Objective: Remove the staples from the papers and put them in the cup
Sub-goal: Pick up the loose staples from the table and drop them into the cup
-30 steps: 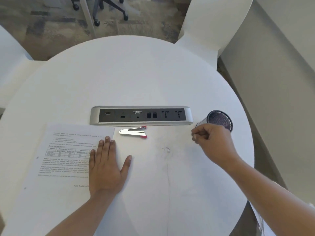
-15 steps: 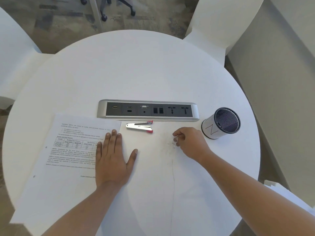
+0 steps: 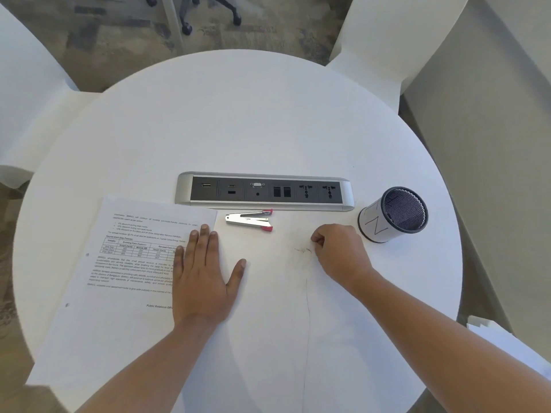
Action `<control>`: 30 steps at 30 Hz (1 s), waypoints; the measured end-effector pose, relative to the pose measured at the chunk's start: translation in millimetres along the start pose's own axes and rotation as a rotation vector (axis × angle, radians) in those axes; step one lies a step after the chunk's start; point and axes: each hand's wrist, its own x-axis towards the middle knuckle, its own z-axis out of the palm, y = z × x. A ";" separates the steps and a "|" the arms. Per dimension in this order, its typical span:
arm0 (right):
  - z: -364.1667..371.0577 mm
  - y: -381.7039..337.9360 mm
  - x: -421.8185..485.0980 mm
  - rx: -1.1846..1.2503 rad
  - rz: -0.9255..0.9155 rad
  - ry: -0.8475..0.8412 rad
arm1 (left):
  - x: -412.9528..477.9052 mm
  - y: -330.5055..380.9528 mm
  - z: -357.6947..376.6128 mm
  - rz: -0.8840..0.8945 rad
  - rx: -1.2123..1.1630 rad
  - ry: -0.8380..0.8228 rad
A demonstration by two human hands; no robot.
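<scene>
White papers [image 3: 125, 263] lie lower left on the bench [image 3: 268, 114], my left hand [image 3: 202, 275] flat, grip released. Right hand [image 3: 340, 251] grip clenched at centre; contents unclear. Cup [image 3: 393, 214] at right.

The bench [image 3: 238, 120] has a matt white top, smooth, with a thin dark crack line and a few scuffs near the front. The papers [image 3: 119, 278] are plain white printed sheets, matt. The stapler [image 3: 250, 220] is shiny bare metal with red plastic ends. The cup [image 3: 393, 214] is black wire mesh inside, wrapped in white paper outside. The socket strip [image 3: 265, 191] has a brushed silver casing and a dark matt face.
</scene>
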 end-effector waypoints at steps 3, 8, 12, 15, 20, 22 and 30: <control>0.1 -5.6 -4.6 -0.114 -0.036 -0.043 | -0.8 0.1 0.2 -0.001 0.007 -0.006; 13.0 -31.5 -7.5 -0.182 -0.052 -0.058 | -0.7 0.0 0.6 -0.005 -0.002 0.001; 18.8 -48.7 -6.0 -0.274 -0.069 -0.073 | -0.5 0.1 0.9 0.001 -0.004 0.009; 17.6 -56.0 -6.2 -0.302 -0.070 -0.085 | -1.1 -0.6 1.5 0.002 -0.002 0.006; 19.8 -53.9 -1.2 -0.303 -0.069 -0.082 | -0.6 -1.1 1.8 0.001 0.008 0.007; 20.6 -48.0 3.0 -0.206 -0.028 -0.091 | -0.7 -1.1 2.4 0.002 0.012 0.009; -35.2 -7.8 5.4 0.566 0.346 0.006 | -0.9 -1.2 1.9 0.008 0.021 -0.001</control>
